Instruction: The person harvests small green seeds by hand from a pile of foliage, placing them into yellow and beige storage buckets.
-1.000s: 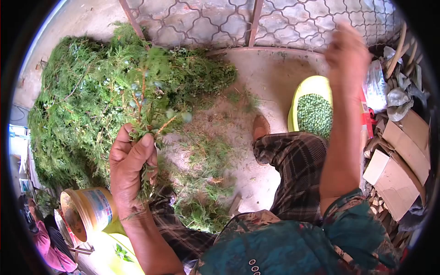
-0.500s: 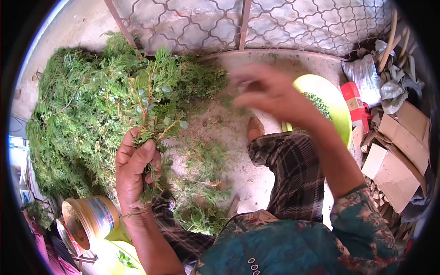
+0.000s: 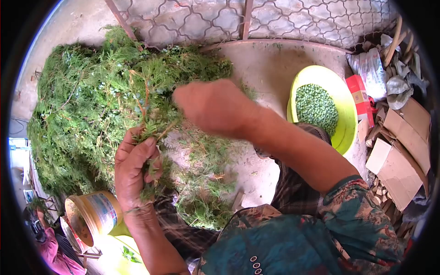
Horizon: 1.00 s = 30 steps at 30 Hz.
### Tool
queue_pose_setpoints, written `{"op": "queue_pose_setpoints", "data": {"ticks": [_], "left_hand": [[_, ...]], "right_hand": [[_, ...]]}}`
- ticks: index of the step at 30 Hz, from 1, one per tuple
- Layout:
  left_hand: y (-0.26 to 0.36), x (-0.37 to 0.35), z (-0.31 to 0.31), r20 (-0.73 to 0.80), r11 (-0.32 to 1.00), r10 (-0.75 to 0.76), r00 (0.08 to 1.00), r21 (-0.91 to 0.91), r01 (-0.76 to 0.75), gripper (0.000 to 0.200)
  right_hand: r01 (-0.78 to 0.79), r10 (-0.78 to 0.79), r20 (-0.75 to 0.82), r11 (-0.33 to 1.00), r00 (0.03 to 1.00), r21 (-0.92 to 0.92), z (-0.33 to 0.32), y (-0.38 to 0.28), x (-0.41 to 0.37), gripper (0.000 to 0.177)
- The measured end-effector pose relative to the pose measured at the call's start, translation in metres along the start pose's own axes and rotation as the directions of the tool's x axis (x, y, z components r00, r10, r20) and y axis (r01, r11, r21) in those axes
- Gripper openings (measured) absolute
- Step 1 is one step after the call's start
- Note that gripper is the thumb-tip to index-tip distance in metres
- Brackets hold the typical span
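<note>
My left hand (image 3: 137,165) is closed around the stems of a small green sprig (image 3: 145,107) with reddish twigs. Blurred by motion, my right hand (image 3: 215,106) is at the upper right of the sprig, its fingertips hidden or smeared. Behind both hands spreads a large heap of green cut branches (image 3: 78,114) with pale bluish berries. To the right, a yellow-green basin (image 3: 349,107) holds many small green berries (image 3: 316,107).
An orange-yellow bucket (image 3: 103,213) lies tilted at lower left, near a bright yellow container (image 3: 123,252) and a person in pink (image 3: 57,252). Metal lattice (image 3: 201,18) runs behind. Flattened cardboard (image 3: 396,174), a red box (image 3: 360,98) and plastic bags (image 3: 369,75) are at the right.
My right hand has moved left from beside the basin to near the sprig, leaving the basin's berries in fuller view. My left hand keeps its hold with little movement.
</note>
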<state>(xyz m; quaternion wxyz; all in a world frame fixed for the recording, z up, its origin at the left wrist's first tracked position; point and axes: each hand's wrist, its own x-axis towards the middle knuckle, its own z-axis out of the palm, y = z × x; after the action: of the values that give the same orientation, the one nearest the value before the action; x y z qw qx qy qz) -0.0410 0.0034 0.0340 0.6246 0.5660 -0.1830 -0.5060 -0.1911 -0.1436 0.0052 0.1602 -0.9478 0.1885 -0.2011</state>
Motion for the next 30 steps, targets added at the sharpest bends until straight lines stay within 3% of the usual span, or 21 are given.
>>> {"op": "queue_pose_setpoints", "data": {"ticks": [1, 3, 4, 5, 6, 7, 9, 12, 17, 20, 25, 27, 29, 30], "left_hand": [[0.002, -0.001, -0.003, 0.004, 0.999, 0.011, 1.000, -0.046, -0.011, 0.025], [0.006, 0.002, -0.016, 0.066, 0.985, 0.034, 0.997, -0.172, -0.023, 0.021], [0.007, 0.003, -0.019, 0.097, 0.971, 0.021, 0.995, -0.240, 0.003, 0.018], [0.006, 0.003, -0.022, 0.120, 0.951, 0.011, 0.993, -0.308, 0.027, 0.014], [0.004, 0.004, -0.019, 0.104, 0.932, 0.002, 0.995, -0.361, 0.036, 0.011], [0.002, 0.005, -0.014, 0.090, 0.912, -0.010, 0.996, -0.407, 0.046, 0.009], [-0.001, 0.006, -0.012, 0.138, 0.905, 0.007, 0.990, -0.422, 0.053, 0.008], [-0.001, 0.004, -0.007, 0.138, 0.887, -0.004, 0.990, -0.458, 0.067, 0.011], [-0.006, 0.006, -0.009, 0.160, 0.795, -0.027, 0.987, -0.595, 0.118, 0.015], [-0.005, 0.004, 0.000, 0.167, 0.842, -0.043, 0.985, -0.525, 0.126, 0.004], [-0.008, 0.003, 0.004, 0.155, 0.874, -0.035, 0.987, -0.474, 0.105, 0.010], [-0.009, 0.006, -0.002, 0.186, 0.864, -0.022, 0.982, -0.491, 0.112, 0.012], [-0.011, 0.009, -0.011, 0.377, 0.708, 0.013, 0.926, -0.658, 0.258, 0.028], [-0.010, 0.006, -0.009, 0.329, 0.704, 0.017, 0.944, -0.674, 0.223, 0.032]], "right_hand": [[-0.088, 0.084, -0.037, 0.987, 0.996, -0.134, 0.004, 0.015, 0.001, 0.011], [-0.313, 0.306, -0.065, 0.929, 0.950, -0.196, -0.001, 0.057, -0.001, 0.013], [-0.305, 0.299, -0.062, 0.931, 0.952, -0.198, -0.015, 0.051, -0.001, 0.013], [-0.505, 0.498, 0.161, 0.700, 0.852, 0.504, -0.032, 0.042, 0.001, 0.016], [-0.534, 0.460, 0.469, 0.012, 0.754, 0.846, -0.038, 0.032, 0.003, 0.019], [-0.535, 0.448, 0.476, 0.006, 0.757, 0.845, -0.033, 0.024, 0.001, 0.019], [-0.368, 0.248, 0.420, -0.230, 0.873, 0.901, -0.021, 0.004, -0.004, 0.017], [-0.488, 0.155, 0.518, -0.197, 0.841, 0.850, -0.010, -0.022, -0.005, 0.020], [-0.430, 0.173, 0.444, -0.114, 0.879, 0.896, 0.004, -0.037, -0.001, 0.027], [-0.392, 0.178, 0.393, -0.047, 0.902, 0.919, -0.002, -0.044, 0.003, 0.031], [-0.358, 0.175, 0.337, 0.103, 0.925, 0.928, 0.001, -0.046, 0.004, 0.029], [-0.368, 0.143, 0.358, 0.043, 0.923, 0.929, -0.005, -0.045, 0.004, 0.027], [-0.384, 0.109, 0.384, -0.022, 0.917, 0.923, -0.003, -0.043, 0.005, 0.025], [-0.373, 0.113, 0.384, -0.107, 0.916, 0.922, 0.002, -0.040, 0.007, 0.024]]}}
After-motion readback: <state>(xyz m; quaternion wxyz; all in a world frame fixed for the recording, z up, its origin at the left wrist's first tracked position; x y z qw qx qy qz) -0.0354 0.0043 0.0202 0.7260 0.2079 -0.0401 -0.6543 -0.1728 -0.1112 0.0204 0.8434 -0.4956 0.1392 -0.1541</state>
